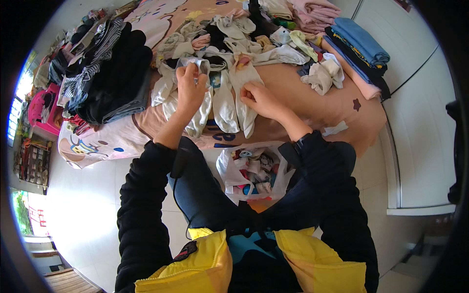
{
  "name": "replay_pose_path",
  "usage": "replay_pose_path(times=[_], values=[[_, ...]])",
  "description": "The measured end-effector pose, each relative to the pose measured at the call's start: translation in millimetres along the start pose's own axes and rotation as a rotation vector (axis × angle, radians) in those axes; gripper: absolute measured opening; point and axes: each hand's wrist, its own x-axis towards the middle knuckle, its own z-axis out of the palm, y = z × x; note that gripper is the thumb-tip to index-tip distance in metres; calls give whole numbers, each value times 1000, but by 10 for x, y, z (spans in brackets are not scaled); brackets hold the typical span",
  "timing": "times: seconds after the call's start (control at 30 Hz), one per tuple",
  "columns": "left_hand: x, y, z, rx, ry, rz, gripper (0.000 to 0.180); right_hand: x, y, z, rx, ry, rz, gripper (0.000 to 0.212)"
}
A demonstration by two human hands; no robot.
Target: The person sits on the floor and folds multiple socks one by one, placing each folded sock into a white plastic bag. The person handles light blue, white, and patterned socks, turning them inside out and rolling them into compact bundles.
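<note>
Head view: left hand [189, 88] raised over the bed [312, 105], fingers pinched on a small grey-white sock [198, 64]; right hand [259, 97] just beside it, fingers curled down on the lower part of a white sock [244, 80] lying flat on the cover. More pale socks [222, 105] lie in a row between the hands, with a loose heap [229, 36] beyond them. White plastic bag [254, 171] of small garments sits below the hands, between the knees; dark folded clothes [115, 73] stacked left of the left hand, blue folded pile [361, 44] far right.

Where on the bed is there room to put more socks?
Bare sheet lies right of the right hand, below the sock bundle. The top is crowded with a sock heap; dark clothes fill the left, beside the left hand.
</note>
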Motion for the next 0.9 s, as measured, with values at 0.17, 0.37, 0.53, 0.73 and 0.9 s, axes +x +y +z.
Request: replay_pose_path(times=[0.17, 0.37, 0.53, 0.73, 0.9], values=[[-188, 470, 219, 52, -237, 465, 18, 7, 56, -46, 340, -49, 223, 8], [-487, 380, 609, 225, -317, 241, 25, -37, -8, -267, 923, 259, 578, 20], [-566, 224, 725, 113, -109, 196, 46, -76, -129, -294, 635, 185, 492, 53], [-487, 184, 638, -182, -221, -55, 83, -60, -127, -371, 632, 116, 621, 44], [-398, 128, 644, -473, -71, -229, 60, -58, -118, -534, 868, 95, 632, 35]])
